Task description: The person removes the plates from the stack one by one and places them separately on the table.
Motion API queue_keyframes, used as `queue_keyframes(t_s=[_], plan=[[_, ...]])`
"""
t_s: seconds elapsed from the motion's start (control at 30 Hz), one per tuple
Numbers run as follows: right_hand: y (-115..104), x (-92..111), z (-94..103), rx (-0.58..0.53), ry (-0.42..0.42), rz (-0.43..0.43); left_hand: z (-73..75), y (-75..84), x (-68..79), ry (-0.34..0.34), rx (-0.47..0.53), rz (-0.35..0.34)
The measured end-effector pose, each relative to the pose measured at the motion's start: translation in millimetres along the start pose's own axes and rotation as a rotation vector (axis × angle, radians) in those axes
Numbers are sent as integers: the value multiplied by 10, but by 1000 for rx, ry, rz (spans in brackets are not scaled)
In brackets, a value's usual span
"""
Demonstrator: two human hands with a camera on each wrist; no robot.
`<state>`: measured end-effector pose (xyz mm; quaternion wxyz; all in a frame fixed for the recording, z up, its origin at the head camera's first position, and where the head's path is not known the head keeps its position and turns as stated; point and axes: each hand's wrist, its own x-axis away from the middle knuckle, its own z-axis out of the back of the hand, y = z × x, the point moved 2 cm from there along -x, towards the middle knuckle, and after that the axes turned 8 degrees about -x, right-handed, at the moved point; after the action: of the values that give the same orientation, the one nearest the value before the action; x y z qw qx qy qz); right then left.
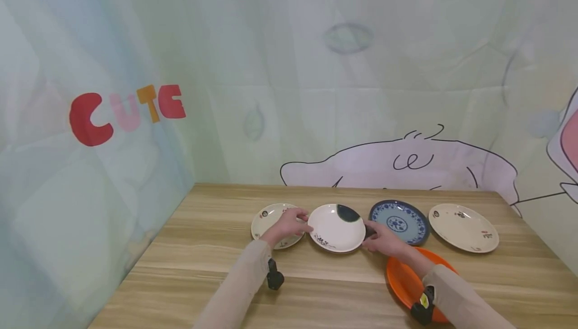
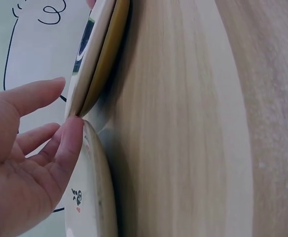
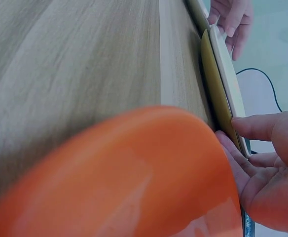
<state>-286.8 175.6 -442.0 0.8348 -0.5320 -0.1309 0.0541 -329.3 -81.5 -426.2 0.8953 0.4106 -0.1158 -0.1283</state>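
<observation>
A white plate (image 1: 336, 228) with a dark green patch and a small plant print lies on top of a yellow plate (image 3: 215, 81) in the middle of the table. At the stack's left rim is my left hand (image 1: 289, 222); one fingertip touches the edge, while its other fingers extend loosely above the cream plate (image 1: 264, 222) on the left. My right hand (image 1: 384, 239) pinches the stack's right rim, thumb on the edge and fingers low against the side. Only the yellow plate's side shows in the wrist views.
Just right of the stack sits a blue patterned plate (image 1: 399, 222), and beyond it a cream oval plate (image 1: 465, 228). An orange plate (image 1: 404, 281) lies in front, under my right forearm. A printed cloth (image 1: 271, 93) hangs behind the wooden table (image 1: 325, 294).
</observation>
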Motion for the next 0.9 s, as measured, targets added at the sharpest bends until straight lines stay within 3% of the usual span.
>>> queue_keyframes(t_s=[0.53, 0.9], plan=[[-19, 3, -5, -25, -4, -16, -32, 59, -27, 25, -16, 18], [-21, 7, -4, -19, -7, -9, -93, 34, -58, 26, 124, 51]])
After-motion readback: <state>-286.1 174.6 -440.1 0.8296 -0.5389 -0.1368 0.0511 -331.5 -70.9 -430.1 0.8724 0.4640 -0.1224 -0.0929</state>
